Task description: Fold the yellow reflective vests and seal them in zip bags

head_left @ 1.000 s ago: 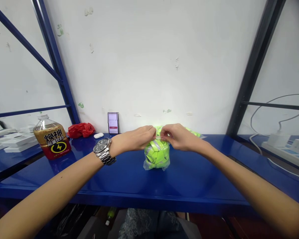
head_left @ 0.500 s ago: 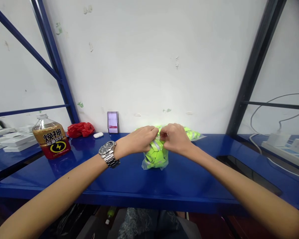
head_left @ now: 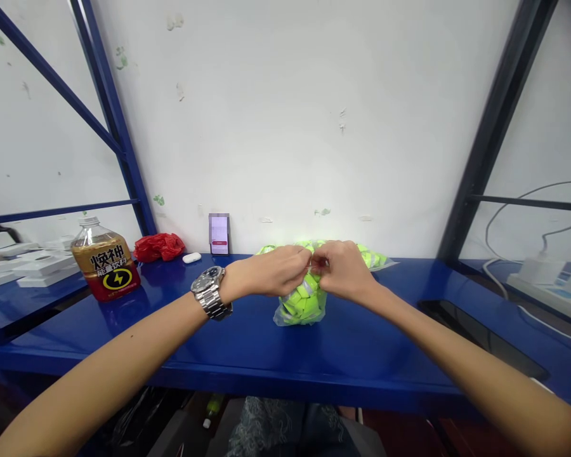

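A clear plastic bag of folded neon-yellow fabric with silvery strips (head_left: 303, 304) stands on the blue table. Both hands meet at its top. My left hand (head_left: 285, 270), with a metal watch at the wrist, is closed with its fingertips pinched at the bag's upper end. Close beside it, my right hand (head_left: 340, 270) is also closed in a pinch there. The bag's mouth is mostly hidden behind the fingers. More bagged neon-yellow fabric (head_left: 372, 257) lies behind the hands, against the wall.
On the blue table (head_left: 247, 355) are a large drink bottle (head_left: 107, 260), a red plastic bag (head_left: 159, 247), a white case (head_left: 191, 258) and an upright phone (head_left: 219, 235). A dark phone (head_left: 480, 336) lies right, near a power strip (head_left: 552, 292) with cables.
The view has shifted slightly, so the scene sits a little further right. My hands have come closer together at the top of the bag, both still pinched.
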### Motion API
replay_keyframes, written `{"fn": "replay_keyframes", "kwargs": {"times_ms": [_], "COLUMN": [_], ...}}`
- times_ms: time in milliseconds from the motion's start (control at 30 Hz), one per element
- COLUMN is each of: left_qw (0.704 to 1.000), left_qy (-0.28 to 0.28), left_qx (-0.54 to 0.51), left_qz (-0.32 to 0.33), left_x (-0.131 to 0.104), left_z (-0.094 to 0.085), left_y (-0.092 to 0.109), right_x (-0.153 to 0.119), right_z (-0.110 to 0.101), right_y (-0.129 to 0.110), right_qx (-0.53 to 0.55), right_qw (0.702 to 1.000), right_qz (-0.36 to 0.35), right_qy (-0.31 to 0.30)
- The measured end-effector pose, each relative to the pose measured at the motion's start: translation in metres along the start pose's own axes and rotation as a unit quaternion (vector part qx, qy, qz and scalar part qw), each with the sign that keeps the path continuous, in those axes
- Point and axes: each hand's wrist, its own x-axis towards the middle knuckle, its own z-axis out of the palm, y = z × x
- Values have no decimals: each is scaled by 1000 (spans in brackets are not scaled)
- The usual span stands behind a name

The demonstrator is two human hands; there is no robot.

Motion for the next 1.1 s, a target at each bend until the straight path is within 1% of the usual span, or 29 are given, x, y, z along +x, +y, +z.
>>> {"fn": "replay_keyframes", "kwargs": {"times_ms": [100,200,267,367,433,500,600,733,800,867,933,1000,1100], "left_qw": [999,997,996,995,996,996,994,992,991,990,988,987,989], "left_qy": [-8,1,24,41,37,41,56,63,68,88,115,126,99], "left_qx": [44,56,30,-23,-21,9,54,68,71,68,56,35,2], "left_qz": [-11,-48,-75,-85,-82,-79,-71,-81,-89,-86,-84,-91,-107], "left_x": [1,-1,-4,-13,-18,-21,-22,-16,-14,-13,-16,-21,-32], "left_z": [3,7,7,6,6,7,12,21,26,28,28,25,18], "left_y": [1,-6,-12,-16,-17,-15,-11,-8,-10,-15,-20,-24,-26], "right_x": [-1,1,1,-1,-3,-5,-7,-8,-7,-6,-5,-5,-7], "right_z": [5,7,4,-6,-13,-17,-14,2,8,11,8,1,-9], "right_y": [0,6,11,17,19,20,20,21,22,24,27,29,29], "right_qx": [-38,-27,-2,41,60,67,47,-15,-38,-37,-11,17,37], "right_qw": [999,999,1000,998,996,995,997,999,998,999,999,999,999], "right_qz": [12,-13,-26,-21,-26,-35,-41,-42,-36,-28,-26,-29,-37], "right_qy": [12,12,-1,-36,-54,-62,-48,1,19,28,26,12,-13]}}
